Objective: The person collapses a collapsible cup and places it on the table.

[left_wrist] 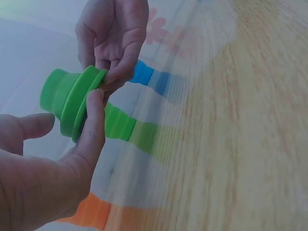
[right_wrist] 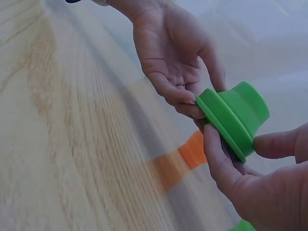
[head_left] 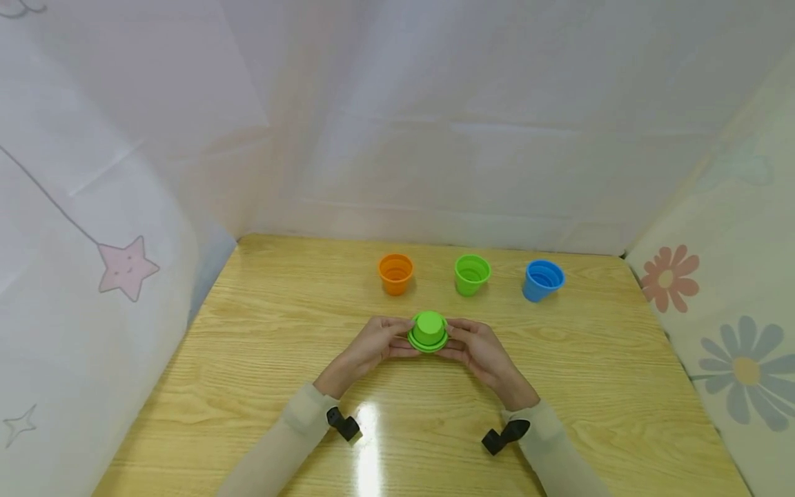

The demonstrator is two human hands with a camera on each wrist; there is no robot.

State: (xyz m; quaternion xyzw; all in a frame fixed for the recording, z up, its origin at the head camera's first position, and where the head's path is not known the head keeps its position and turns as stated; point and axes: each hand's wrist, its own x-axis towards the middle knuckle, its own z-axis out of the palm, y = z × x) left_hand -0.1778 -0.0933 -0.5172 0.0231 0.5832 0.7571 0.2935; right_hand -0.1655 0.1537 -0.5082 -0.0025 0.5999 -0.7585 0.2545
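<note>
Both hands hold a green collapsible cup [head_left: 429, 327] between them above the table, partly folded, with its base up and its wide rim down. My left hand [head_left: 375, 343] grips it from the left, fingers under the rim and thumb by the side wall. On the other side, my right hand [head_left: 478, 348] grips the rim the same way. In the left wrist view the stepped rings of the cup [left_wrist: 72, 103] show, its rim resting on the fingertips. The right wrist view shows the right thumb against the ring of the cup [right_wrist: 236, 115].
Beyond the hands stand three unfolded cups in a row: an orange cup [head_left: 395, 275], another green cup [head_left: 472, 275] and a blue cup [head_left: 542, 279]. They are on a wood-grain table [head_left: 261, 324]. Pale printed cloth [head_left: 435, 138] hangs behind and along both sides.
</note>
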